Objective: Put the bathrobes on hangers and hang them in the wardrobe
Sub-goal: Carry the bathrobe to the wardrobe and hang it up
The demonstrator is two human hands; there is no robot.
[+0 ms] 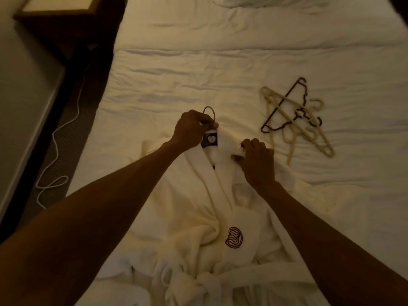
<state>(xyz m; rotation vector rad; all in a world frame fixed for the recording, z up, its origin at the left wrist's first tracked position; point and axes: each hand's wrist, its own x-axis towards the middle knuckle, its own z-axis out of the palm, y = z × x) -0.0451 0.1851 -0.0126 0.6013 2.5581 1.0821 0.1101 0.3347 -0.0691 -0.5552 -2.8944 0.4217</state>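
Dim, yellowish light falls on a bed (pixel 220 74) whose white sheet is creased in long folds and fills most of the head view, with the edge of a pillow (pixel 265 1) at the very top. A white bathrobe (pixel 194 217) lies crumpled on the near part of the bed, collar pointing away from the person, a dark red wave-like emblem (pixel 234 237) stitched on its chest and a small dark label (pixel 209 140) showing inside the neck. Both bare arms reach out over it. The left hand (pixel 194 129) is at the collar, thumb and fingers pinching the stem of a hanger (pixel 208 107) just below its round hook – only that hook shows, as the rest is hidden by the cloth and the hand. The right hand (pixel 256 160) is a little apart from the left, fingers curled into a bunch of the robe's shoulder fabric. To the right of the robe, near but not touching the hands, a heap of spare hangers (pixel 284 109) lies tangled on the sheet – several cream ones and one dark one. Left of the bed a white cable (pixel 56 146) trails in loops over the dark floor, and a dark-framed bedside table (pixel 55 9) stands in the top corner
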